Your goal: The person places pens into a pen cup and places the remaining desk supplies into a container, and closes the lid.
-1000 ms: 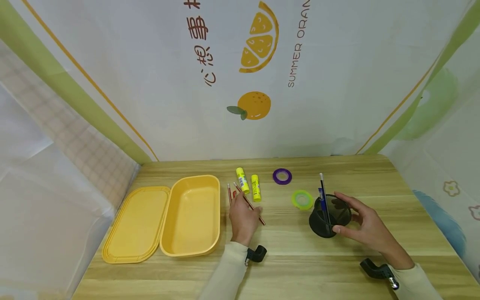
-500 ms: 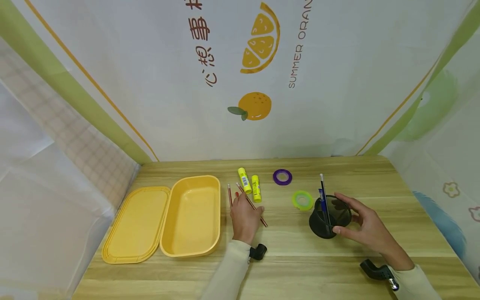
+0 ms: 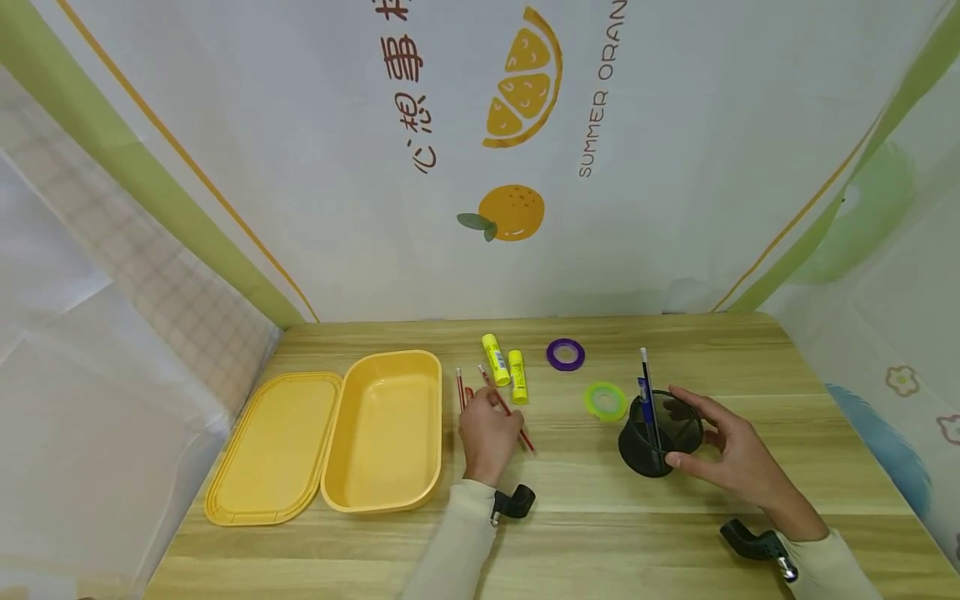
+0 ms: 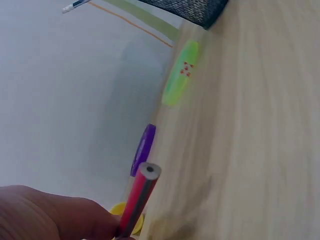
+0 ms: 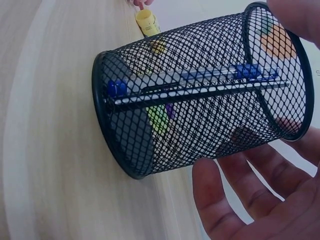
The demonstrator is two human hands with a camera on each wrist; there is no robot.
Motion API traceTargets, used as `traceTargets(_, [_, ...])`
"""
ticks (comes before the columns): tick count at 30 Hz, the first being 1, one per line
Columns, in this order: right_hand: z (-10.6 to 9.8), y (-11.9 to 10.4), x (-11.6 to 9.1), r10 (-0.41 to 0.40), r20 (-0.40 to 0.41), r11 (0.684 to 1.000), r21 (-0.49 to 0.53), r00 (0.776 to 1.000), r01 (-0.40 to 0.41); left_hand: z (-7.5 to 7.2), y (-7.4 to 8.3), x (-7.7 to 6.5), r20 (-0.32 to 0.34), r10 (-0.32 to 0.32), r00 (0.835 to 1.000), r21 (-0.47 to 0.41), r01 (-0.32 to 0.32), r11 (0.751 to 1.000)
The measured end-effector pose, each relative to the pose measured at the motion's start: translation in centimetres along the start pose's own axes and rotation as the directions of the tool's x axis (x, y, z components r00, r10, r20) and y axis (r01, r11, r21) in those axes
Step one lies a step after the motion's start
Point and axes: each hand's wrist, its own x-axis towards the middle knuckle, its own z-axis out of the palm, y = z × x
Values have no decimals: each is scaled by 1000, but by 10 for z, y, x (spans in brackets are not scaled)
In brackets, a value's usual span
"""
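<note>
My left hand point(image 3: 489, 435) pinches a red-and-black pencil point(image 3: 527, 438) between thumb and fingers. In the left wrist view the flat end of this pencil point(image 4: 137, 200) points up past the thumb. Beside the same hand lie another pencil point(image 3: 461, 390) and a small red item point(image 3: 468, 393), partly hidden by the fingers. Two yellow glue sticks point(image 3: 496, 360) point(image 3: 518, 377) lie just beyond it. My right hand point(image 3: 727, 446) holds a black mesh pen cup point(image 3: 645, 454) by its rim, thumb in front. A blue pen point(image 5: 200, 76) and a dark pencil point(image 3: 644, 363) stand inside the cup.
A yellow box point(image 3: 381, 500) stands left of the left hand, with its lid point(image 3: 262, 458) flat beside it. A purple tape roll point(image 3: 553, 357) and a green tape roll point(image 3: 592, 404) lie between the hands. A printed cloth point(image 3: 660, 208) hangs behind the table.
Both glue sticks have shifted slightly to the right. My left hand's fingers have drawn in around the pencil. My right hand and the pen cup have stayed put.
</note>
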Motion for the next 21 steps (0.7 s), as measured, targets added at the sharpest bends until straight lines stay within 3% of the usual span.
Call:
traceTargets(5, [0,0,0,6,-1,1000,-9,1000,-6,-5,2,1,19,-73,997,-122,75,990])
traceTargets(15, [0,0,0,16,-2,1000,-26,1000,-16,-9,3,1,19,-97,995,-178,98,979])
traceTargets(18, [0,1,0,20,-1,999,-34,1000,-20,-9,4,0,48,-118,992,-250,127,960])
traceTargets(21, [0,1,0,25,1,999,-37,1000,-25,-11,6,0,87,-133,987,-353,156,922])
